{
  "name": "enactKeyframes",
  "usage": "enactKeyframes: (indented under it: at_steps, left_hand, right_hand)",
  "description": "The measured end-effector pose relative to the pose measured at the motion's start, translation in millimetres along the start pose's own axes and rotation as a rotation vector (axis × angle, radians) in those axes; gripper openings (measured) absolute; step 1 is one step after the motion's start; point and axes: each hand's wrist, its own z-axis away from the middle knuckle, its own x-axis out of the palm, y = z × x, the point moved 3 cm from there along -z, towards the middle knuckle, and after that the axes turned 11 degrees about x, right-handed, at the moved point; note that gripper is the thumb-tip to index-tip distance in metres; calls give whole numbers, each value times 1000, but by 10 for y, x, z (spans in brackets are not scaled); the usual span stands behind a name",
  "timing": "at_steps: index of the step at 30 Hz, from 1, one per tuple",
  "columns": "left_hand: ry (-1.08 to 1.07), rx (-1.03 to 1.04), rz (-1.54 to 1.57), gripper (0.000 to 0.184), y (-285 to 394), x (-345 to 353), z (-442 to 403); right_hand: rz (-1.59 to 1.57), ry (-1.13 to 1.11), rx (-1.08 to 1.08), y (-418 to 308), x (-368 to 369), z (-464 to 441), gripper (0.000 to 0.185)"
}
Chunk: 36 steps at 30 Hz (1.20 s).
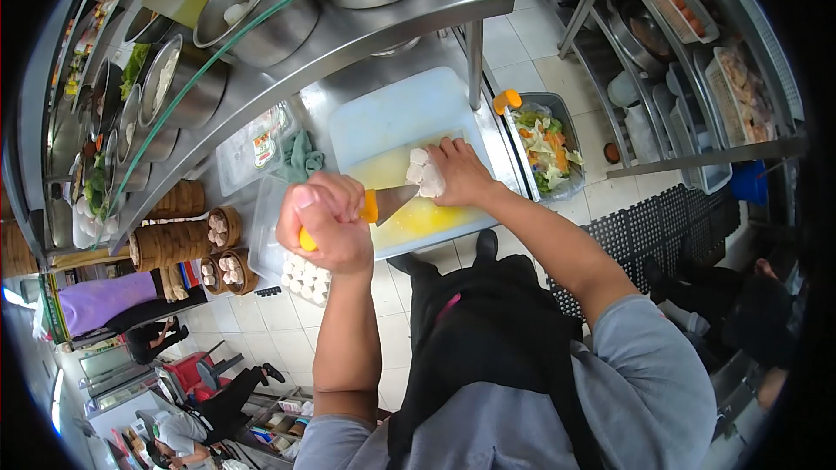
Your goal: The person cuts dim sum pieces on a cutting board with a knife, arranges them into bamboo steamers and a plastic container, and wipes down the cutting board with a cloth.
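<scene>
My left hand (326,222) is closed in a fist around the yellow handle of a knife (396,204), its blade pointing right. The blade tip meets or nearly meets a lumpy, pale white piece of food (425,172) whose kind I cannot make out. My right hand (461,172) is closed on the far side of this food, pressing it on the cutting board (383,109). The board's near part looks yellow. Below my left hand, small white pieces (305,278) lie in a clear plastic container (266,244), partly hidden by my wrist.
A green cloth (301,155) and a clear lidded box (252,152) lie left of the board. Steel pots (261,22) line the shelf above. A bin of vegetable scraps (547,144) stands at right, near racks. Bamboo steamers (178,239) are stacked at left. Other people are nearby.
</scene>
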Motion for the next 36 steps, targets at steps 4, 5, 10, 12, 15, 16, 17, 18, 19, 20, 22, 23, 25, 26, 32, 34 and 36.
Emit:
enactKeyframes:
  at_steps: [4, 5, 10, 12, 15, 16, 17, 18, 19, 20, 22, 23, 25, 26, 32, 34, 36]
  left_hand:
    - [-66, 44, 9, 40, 47, 81, 13]
    - [-84, 31, -5, 40, 52, 106, 13]
    - [-116, 78, 121, 37, 250, 196, -40]
    - [-168, 55, -79, 37, 15, 134, 152]
    - [-196, 47, -42, 38, 96, 251, 106]
    - [-222, 63, -51, 38, 124, 306, 58]
    - [-224, 61, -49, 38, 176, 327, 20]
    - [-189, 36, 48, 38, 298, 362, -47]
    - [-149, 6, 140, 39, 359, 343, -53]
    - [-237, 113, -65, 39, 101, 219, 52]
    - [-201, -39, -77, 37, -56, 235, 84]
    - [-212, -17, -91, 36, -55, 232, 70]
    - [-219, 44, -36, 36, 116, 257, 21]
    - [-231, 90, 30, 35, 204, 298, -10]
    - [-184, -31, -37, 35, -56, 191, 47]
    - [-180, 20, 21, 36, 160, 214, -16]
    - [-149, 54, 171, 35, 402, 246, -69]
  right_hand:
    - [4, -7, -14, -26, -41, -28, 92]
    - [-3, -1, -16, -7, -25, -21, 94]
    - [-55, 87, -25, -57, -55, 43, 94]
    - [-43, 96, -26, -23, 20, 70, 94]
    - [-44, 75, -22, -38, -7, 103, 93]
    - [-72, 111, -26, -58, -65, 116, 94]
    - [-101, 141, -26, -68, -97, 129, 95]
    - [-104, 132, -20, -54, -82, 113, 95]
    - [-107, 152, -21, -37, -59, 104, 95]
    - [-110, 166, -26, -41, -22, 163, 96]
    - [-95, 132, -41, -21, 13, 184, 93]
    - [-78, 103, -54, -3, 0, 135, 91]
    - [-92, 122, -66, -112, -141, 183, 90]
    - [-104, 138, -59, -132, -192, 186, 90]
    - [-98, 168, -118, 4, 47, 95, 91]
    - [-100, 154, -123, -125, -94, 154, 92]
    - [-103, 134, -102, -182, -198, 182, 93]
